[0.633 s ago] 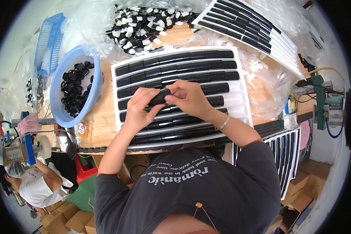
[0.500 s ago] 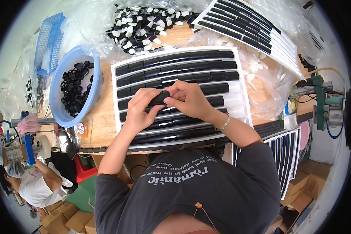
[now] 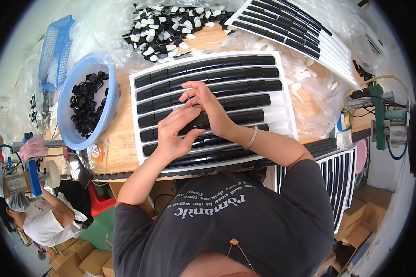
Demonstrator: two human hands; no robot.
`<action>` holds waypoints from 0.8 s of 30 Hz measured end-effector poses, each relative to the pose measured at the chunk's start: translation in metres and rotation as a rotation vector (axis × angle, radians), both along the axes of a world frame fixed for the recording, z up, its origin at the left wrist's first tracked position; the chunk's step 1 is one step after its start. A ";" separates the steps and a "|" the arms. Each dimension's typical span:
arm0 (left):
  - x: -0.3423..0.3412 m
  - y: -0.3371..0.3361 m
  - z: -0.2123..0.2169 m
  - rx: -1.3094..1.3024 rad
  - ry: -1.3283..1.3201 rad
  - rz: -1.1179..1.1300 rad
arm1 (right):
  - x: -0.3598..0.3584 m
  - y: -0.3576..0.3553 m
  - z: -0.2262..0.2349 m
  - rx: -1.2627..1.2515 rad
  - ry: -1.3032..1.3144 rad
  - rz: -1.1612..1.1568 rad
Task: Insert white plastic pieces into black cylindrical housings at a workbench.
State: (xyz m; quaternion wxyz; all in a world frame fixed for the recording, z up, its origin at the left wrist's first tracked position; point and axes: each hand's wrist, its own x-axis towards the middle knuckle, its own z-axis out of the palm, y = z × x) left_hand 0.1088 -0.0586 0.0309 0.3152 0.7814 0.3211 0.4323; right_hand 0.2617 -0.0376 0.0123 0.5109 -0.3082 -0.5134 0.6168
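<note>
Black glossy pieces (image 3: 245,87) lie end to end in the grooves of a white tray (image 3: 284,113) on the wooden table (image 3: 124,108), seen from the head camera. Both hands are over the middle of the rows. The left hand (image 3: 176,134) bends its fingers across them, thumb apart; whether it grasps a piece I cannot tell. The right hand (image 3: 208,108) is released, fingers loosely spread just beside the left fingertips, with nothing visible in it. A row could buckle or a piece pop up, I judge, if fingers press hard on a joint; a forearm dragging over the lower rows could shift them too. Counted: two hands; seven rows, as far as the hands let me see; one second tray (image 3: 335,57) at upper right, one third tray (image 3: 354,161) tilted below the table edge; one blue basin (image 3: 112,99) of black parts, one blue basket (image 3: 55,51), and one black-and-white pile (image 3: 157,32) too jumbled to count
</note>
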 end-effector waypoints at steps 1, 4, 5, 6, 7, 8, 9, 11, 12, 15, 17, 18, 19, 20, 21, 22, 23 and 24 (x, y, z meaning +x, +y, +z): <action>0.000 -0.001 0.001 -0.001 0.022 0.003 | 0.001 0.000 -0.002 0.001 0.000 0.003; -0.003 -0.001 -0.002 0.055 0.077 -0.010 | 0.000 0.004 -0.017 -0.020 -0.011 0.124; -0.005 0.001 -0.004 0.056 0.077 -0.002 | -0.001 0.009 -0.021 0.035 -0.053 0.132; -0.008 0.005 -0.006 -0.007 0.077 0.054 | -0.002 0.017 -0.023 0.089 -0.095 0.141; -0.012 0.010 -0.008 -0.072 0.077 0.109 | -0.003 0.034 -0.023 0.175 -0.222 0.139; -0.020 0.017 -0.008 -0.076 0.133 0.141 | -0.006 0.060 -0.025 0.345 -0.349 0.063; -0.029 0.024 -0.009 -0.036 0.148 0.180 | -0.005 0.087 -0.017 0.558 -0.479 -0.102; -0.046 0.034 -0.020 0.105 0.292 0.253 | 0.001 0.144 -0.023 0.614 -0.654 -0.366; -0.048 0.032 -0.022 0.107 0.390 0.273 | 0.002 0.168 -0.028 0.625 -0.750 -0.427; -0.045 0.027 -0.032 0.146 0.593 0.275 | -0.004 0.218 -0.064 0.600 -0.982 -0.502; -0.040 0.027 -0.040 0.139 0.612 0.281 | -0.005 0.238 -0.082 0.532 -1.120 -0.378; -0.038 0.028 -0.044 0.121 0.581 0.269 | -0.006 0.240 -0.085 0.507 -1.184 -0.359; -0.035 0.027 -0.046 0.099 0.550 0.259 | -0.009 0.240 -0.083 0.515 -1.178 -0.353; -0.031 0.028 -0.048 0.081 0.506 0.233 | -0.011 0.240 -0.082 0.507 -1.178 -0.344; -0.026 0.031 -0.050 0.055 0.496 0.224 | -0.011 0.239 -0.080 0.497 -1.178 -0.336; -0.023 0.032 -0.049 0.050 0.515 0.221 | -0.010 0.237 -0.077 0.534 -1.158 -0.368; -0.020 0.033 -0.048 0.046 0.533 0.215 | -0.008 0.236 -0.072 0.532 -1.161 -0.368; -0.021 0.034 -0.046 0.045 0.530 0.211 | -0.004 0.236 -0.068 0.535 -1.110 -0.365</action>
